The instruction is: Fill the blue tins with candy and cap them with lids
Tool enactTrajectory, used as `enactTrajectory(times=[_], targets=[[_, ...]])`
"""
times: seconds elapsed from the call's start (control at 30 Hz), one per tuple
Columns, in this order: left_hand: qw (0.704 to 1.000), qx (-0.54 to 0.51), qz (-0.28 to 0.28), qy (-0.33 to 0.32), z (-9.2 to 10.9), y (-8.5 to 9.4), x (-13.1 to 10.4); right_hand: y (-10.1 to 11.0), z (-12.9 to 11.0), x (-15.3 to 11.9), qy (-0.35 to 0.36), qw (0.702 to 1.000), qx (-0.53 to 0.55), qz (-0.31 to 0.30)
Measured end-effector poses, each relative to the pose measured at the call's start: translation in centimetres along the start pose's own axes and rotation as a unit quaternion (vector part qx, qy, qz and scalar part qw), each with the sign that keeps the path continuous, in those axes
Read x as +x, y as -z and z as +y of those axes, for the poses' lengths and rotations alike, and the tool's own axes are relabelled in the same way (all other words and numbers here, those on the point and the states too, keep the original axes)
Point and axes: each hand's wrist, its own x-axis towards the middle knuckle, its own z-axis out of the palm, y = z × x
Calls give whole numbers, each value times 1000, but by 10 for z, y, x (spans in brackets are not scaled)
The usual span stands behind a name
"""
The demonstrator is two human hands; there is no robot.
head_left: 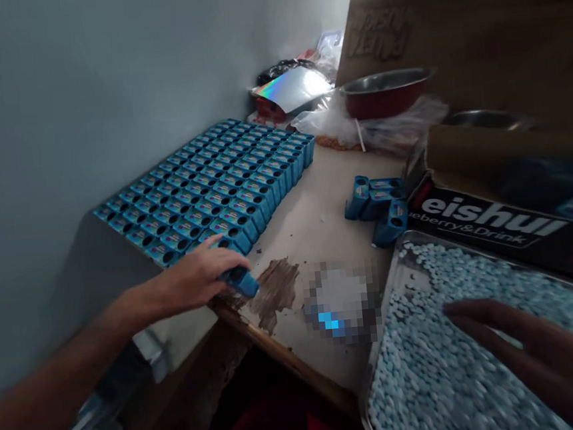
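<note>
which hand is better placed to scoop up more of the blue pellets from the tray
Right. The right hand hovers open directly over the blue pellets in the metal tray, while the left hand is across the table, gripping a blue box.

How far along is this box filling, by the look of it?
Done: a big block of blue boxes stands in rows by the wall. In hand: the left hand sets one box at its near corner. Left: four loose boxes and a tray heaped with pale candies.
</note>
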Motion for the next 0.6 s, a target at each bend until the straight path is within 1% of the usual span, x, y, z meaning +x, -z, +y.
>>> enactTrajectory(times=[0.07,0.13,0.2,0.27,0.33,0.4,0.47,0.53,0.6], targets=[[1000,4,14,0,-2,-18,-20,0,-25,11,21,999,0,-33],[999,3,32,-6,-9,-34,-31,-5,-45,26,66,998,7,-22],[999,-2,53,-14,-17,-48,-36,-11,-58,47,118,992,-25,25],[996,1,89,-15,-26,-60,-36,-18,-64,73,167,978,-90,86],[991,16,133,-15,-32,-69,-34,-25,-69,102,190,961,-168,107],[984,37,173,-21,-32,-75,-33,-35,-75,130,193,949,-230,94],[973,54,224,-36,-28,-76,-34,-47,-86,158,185,939,-279,74],[955,55,287,-41,-18,-72,-37,-60,-100,184,164,928,-329,56],[936,39,350,-22,-6,-66,-44,-70,-113,210,127,912,-389,24]])
